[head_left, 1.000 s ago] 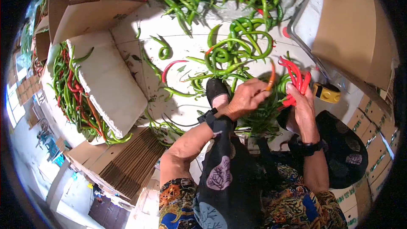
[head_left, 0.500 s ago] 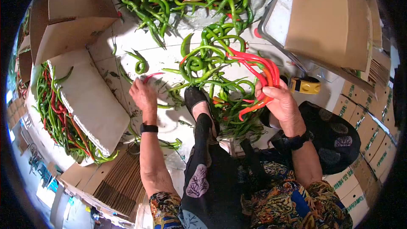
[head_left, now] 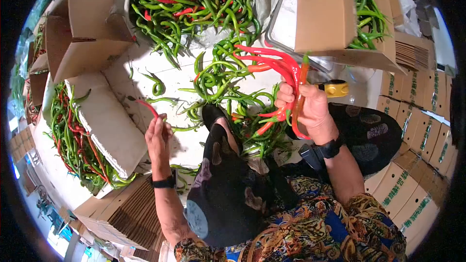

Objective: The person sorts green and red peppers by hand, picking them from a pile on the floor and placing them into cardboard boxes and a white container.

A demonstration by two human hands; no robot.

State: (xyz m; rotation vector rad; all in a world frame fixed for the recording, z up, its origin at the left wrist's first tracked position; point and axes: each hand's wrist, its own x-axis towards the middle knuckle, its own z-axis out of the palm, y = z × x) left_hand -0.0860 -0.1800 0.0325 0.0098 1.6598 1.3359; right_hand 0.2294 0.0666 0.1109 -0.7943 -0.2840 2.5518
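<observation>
My left hand (head_left: 158, 138) pinches a single red pepper (head_left: 147, 107), which points up and to the left over the pale floor. In my right hand (head_left: 310, 109) is a bunch of long red peppers (head_left: 286, 63), its tips fanned out to the left; one orange-red pepper with a green stem end stands upright by the thumb. Between the hands, loose green peppers (head_left: 213, 80) lie curled on the floor, with more heaped near my shoe (head_left: 212, 115).
A lined container (head_left: 127, 5) of green and red peppers stands at the top. Open cardboard boxes (head_left: 92, 60) (head_left: 325, 17) are at both sides. At left, a white foam box (head_left: 109, 126) holds peppers; a yellow tape roll (head_left: 336, 88) lies right.
My left hand has come back toward me, raising the red pepper from the floor. My right hand has turned and shifted slightly left with its bunch. The camera view has moved.
</observation>
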